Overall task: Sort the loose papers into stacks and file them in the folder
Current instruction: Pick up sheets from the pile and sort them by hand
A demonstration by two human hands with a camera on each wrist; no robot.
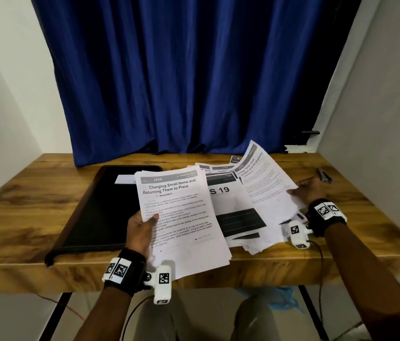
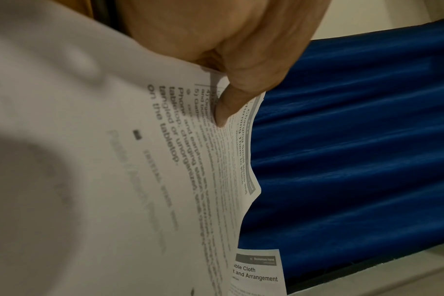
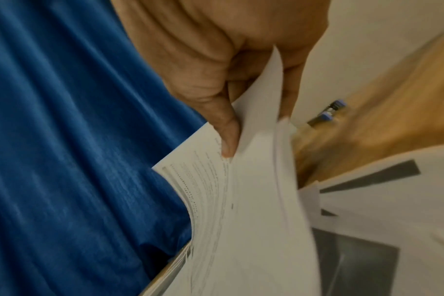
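Note:
My left hand point(image 1: 145, 223) grips a stack of printed sheets point(image 1: 181, 217) by its left edge, thumb on top; the top page reads "Charging Small Items and Returning Them to Place". In the left wrist view the thumb point(image 2: 226, 108) presses on that stack point(image 2: 139, 160). My right hand point(image 1: 302, 190) pinches a raised sheet point(image 1: 265, 178) titled with "Table Cloth ... Arrangement" by its lower right corner. The right wrist view shows thumb and fingers point(image 3: 228, 138) closed on that sheet point(image 3: 241, 200). Loose papers point(image 1: 238, 217), one marked "S 19", lie spread between my hands. A black folder point(image 1: 95, 212) lies shut at the left.
The wooden table point(image 1: 34, 183) runs to a near edge just under my wrists. A blue curtain point(image 1: 194, 70) hangs behind it. Two pens point(image 1: 324, 175) lie at the right, beyond my right hand. A white slip point(image 1: 125, 179) rests on the folder's far end.

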